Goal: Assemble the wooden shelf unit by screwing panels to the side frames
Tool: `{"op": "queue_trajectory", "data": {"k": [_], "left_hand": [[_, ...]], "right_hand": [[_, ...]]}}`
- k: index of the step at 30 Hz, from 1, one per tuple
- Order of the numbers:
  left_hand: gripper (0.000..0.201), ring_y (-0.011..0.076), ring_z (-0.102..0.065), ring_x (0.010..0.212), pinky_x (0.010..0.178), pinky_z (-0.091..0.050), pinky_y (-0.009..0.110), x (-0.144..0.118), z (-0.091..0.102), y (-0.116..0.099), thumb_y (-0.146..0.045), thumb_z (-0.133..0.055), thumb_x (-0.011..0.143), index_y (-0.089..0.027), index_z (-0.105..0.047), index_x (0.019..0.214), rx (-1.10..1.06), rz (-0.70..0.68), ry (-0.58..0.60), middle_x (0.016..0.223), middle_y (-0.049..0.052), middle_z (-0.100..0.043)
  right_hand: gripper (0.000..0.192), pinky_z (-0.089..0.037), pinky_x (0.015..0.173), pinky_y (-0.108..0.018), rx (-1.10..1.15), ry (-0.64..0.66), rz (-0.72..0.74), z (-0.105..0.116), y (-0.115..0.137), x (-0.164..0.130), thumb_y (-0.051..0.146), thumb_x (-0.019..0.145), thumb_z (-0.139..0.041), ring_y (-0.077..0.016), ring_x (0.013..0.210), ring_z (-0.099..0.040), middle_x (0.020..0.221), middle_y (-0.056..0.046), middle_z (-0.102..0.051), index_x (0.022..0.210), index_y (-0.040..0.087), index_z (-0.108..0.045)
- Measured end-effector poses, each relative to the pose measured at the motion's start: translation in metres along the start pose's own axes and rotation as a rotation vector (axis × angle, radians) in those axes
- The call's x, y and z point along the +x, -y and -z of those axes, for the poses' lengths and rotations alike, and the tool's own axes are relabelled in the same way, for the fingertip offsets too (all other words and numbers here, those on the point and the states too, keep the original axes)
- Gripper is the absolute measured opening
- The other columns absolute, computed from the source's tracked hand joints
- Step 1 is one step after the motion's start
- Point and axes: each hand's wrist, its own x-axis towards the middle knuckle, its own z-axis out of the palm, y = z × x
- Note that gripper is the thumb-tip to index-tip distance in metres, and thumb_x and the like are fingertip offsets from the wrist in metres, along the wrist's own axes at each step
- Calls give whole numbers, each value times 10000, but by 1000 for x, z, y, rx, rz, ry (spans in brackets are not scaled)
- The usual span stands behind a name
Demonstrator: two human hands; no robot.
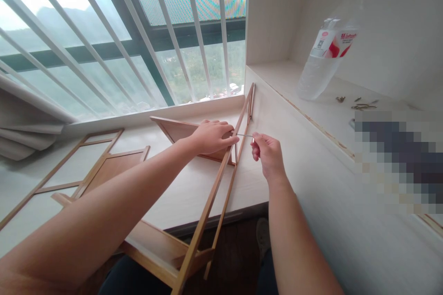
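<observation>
A wooden frame (pixel 213 192) with two long slim legs stands tilted in front of me, its upper end near the wall. My left hand (pixel 213 137) holds it where a brown shelf panel (pixel 185 131) meets the leg, thumb and fingers around the joint. Pinched in my right hand (pixel 266 151) is a thin bent metal hex key (pixel 245 135). Its long arm points left and meets the leg beside my left thumb. The tip is hidden at the wood. Lower down, another wooden shelf (pixel 157 244) joins the same frame near my legs.
A second wooden frame (pixel 58 168) with a brown panel (pixel 112 170) lies on the white window ledge (pixel 194 191). On the right shelf (pixel 277 71) stand a water bottle (pixel 327 50) and small screws (pixel 363 106). A barred window and a curtain (pixel 27 117) are behind.
</observation>
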Motion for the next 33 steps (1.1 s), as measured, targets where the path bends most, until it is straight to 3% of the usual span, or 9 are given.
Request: {"op": "queue_trajectory", "data": {"k": [23, 33], "left_hand": [[542, 310, -652, 1048, 845, -359, 398, 0, 2, -2, -684, -336, 979, -235, -639, 955, -6, 9, 7, 1054, 79, -716], [545, 305, -653, 1018, 815, -348, 400, 0, 1, -1, -695, -334, 976, -233, -616, 912, -9, 1, -1, 1028, 77, -713]], "right_hand": [[279, -323, 425, -227, -146, 109, 115, 12, -2, 2, 440, 876, -721, -87, 446, -417, 535, 60, -494, 810, 169, -715], [276, -391, 553, -280, -405, 27, 274, 20, -5, 3, 476, 884, -728, -142, 561, -470, 624, 23, -567, 870, 202, -765]]}}
